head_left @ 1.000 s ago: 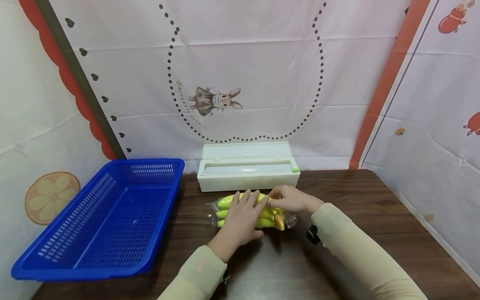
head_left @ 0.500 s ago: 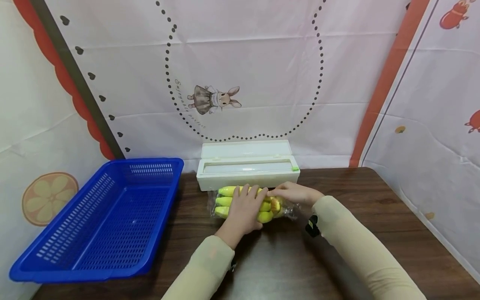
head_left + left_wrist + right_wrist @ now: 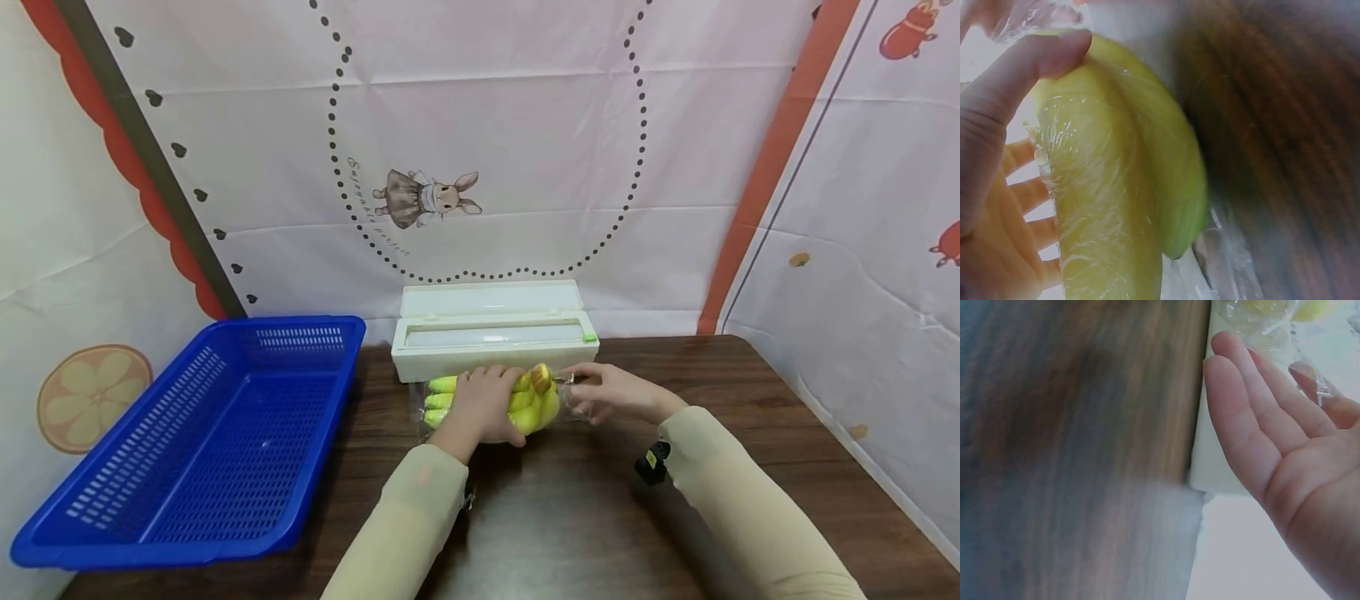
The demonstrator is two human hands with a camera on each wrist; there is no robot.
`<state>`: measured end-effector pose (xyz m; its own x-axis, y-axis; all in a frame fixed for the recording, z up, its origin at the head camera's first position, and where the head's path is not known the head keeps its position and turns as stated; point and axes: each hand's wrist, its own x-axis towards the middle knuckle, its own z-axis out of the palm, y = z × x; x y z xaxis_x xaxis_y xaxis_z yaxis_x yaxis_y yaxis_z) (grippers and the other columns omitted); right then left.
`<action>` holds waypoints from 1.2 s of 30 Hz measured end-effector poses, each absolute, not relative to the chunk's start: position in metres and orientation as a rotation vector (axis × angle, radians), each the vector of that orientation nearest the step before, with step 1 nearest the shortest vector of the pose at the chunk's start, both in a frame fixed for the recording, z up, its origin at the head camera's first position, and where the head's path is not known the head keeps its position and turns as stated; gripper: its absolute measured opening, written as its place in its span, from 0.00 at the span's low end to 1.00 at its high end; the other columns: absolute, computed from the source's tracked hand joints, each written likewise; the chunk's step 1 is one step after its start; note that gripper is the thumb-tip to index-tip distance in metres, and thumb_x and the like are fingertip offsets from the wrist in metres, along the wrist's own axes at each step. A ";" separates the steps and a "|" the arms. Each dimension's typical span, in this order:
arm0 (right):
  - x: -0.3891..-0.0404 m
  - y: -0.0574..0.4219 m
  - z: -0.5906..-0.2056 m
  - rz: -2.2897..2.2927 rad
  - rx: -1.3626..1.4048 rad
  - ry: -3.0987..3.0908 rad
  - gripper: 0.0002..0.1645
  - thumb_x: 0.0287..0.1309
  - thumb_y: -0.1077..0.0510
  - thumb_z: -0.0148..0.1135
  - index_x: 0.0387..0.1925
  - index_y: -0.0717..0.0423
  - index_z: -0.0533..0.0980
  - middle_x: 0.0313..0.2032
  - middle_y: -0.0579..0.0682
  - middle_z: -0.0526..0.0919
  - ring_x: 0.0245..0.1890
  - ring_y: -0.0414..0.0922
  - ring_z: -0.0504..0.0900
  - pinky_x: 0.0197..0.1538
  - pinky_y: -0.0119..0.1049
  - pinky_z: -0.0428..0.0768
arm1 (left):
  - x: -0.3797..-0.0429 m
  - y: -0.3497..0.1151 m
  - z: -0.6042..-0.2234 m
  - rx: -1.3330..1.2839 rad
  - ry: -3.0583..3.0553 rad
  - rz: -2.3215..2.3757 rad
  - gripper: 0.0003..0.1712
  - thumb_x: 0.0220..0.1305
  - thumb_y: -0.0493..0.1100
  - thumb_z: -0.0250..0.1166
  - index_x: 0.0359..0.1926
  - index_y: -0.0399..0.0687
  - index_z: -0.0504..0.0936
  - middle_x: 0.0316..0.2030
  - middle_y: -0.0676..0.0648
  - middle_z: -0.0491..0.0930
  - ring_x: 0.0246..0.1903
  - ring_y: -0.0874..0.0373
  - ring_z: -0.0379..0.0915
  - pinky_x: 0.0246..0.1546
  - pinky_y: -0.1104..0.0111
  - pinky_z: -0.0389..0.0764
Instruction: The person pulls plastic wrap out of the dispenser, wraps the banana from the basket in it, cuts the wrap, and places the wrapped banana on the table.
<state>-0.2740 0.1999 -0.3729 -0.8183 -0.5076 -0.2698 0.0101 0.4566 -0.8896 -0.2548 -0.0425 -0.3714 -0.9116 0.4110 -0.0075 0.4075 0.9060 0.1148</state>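
Note:
A bunch of yellow bananas with greenish tips [image 3: 524, 408] lies on the table, wrapped in clear plastic film. My left hand [image 3: 483, 406] grips the bunch from above. In the left wrist view its thumb [image 3: 1054, 56] presses the near side and the other fingers reach behind. Beside the stem end, my right hand [image 3: 622, 393] holds the loose end of the plastic wrap [image 3: 567, 400]. The right wrist view shows film [image 3: 1322, 387] at its thumb and forefinger; the exact pinch is partly hidden. The brown stem [image 3: 541, 377] points up and away.
Just behind the bananas stands a white cling film dispenser [image 3: 495, 363], its lid [image 3: 491, 296] raised and a green slider [image 3: 589, 337] at its right end. To the left sits a blue plastic basket [image 3: 300, 533]. A patterned cloth hangs behind the wooden table [image 3: 570, 533].
The bunch has rolled away from me, its stem turning from the near side to the far side. My right hand has shifted right, off the bananas to the film's end.

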 end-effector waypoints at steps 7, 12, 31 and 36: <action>-0.262 0.200 -0.384 -1.222 -0.495 2.353 0.48 0.52 0.53 0.69 0.68 0.63 0.55 0.53 0.62 0.76 0.41 0.45 0.80 0.34 0.44 0.81 | -0.262 -0.040 -0.365 0.578 2.937 0.269 0.59 0.32 0.61 0.79 0.68 0.58 0.63 0.63 0.48 0.68 0.61 0.44 0.65 0.61 0.49 0.63; -0.260 0.198 -0.389 -1.214 -0.491 2.501 0.27 0.58 0.57 0.64 0.56 0.63 0.70 0.38 0.56 0.83 0.31 0.45 0.81 0.30 0.41 0.81 | -0.262 -0.041 -0.360 0.562 2.899 0.290 0.59 0.32 0.60 0.80 0.68 0.56 0.63 0.65 0.47 0.67 0.62 0.44 0.64 0.63 0.49 0.62; -0.254 0.187 -0.387 -1.826 -0.323 2.201 0.31 0.56 0.63 0.64 0.57 0.75 0.65 0.46 0.60 0.79 0.40 0.38 0.83 0.46 0.39 0.82 | -0.266 -0.044 -0.362 0.589 2.852 0.345 0.58 0.35 0.58 0.80 0.69 0.56 0.62 0.65 0.46 0.66 0.65 0.45 0.62 0.68 0.49 0.56; -0.251 0.177 -0.387 -1.818 -0.335 2.363 0.26 0.54 0.60 0.67 0.51 0.73 0.72 0.43 0.60 0.82 0.38 0.38 0.83 0.45 0.41 0.82 | -0.268 -0.046 -0.365 0.584 2.842 0.399 0.58 0.34 0.57 0.80 0.69 0.56 0.62 0.65 0.46 0.66 0.65 0.47 0.61 0.68 0.50 0.54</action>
<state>-0.2508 0.1767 -0.3874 -0.9653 -0.2601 0.0237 -0.0896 0.2445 -0.9655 -0.2679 -0.0462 -0.3646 -0.8988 0.4115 -0.1512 0.3539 0.8846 0.3038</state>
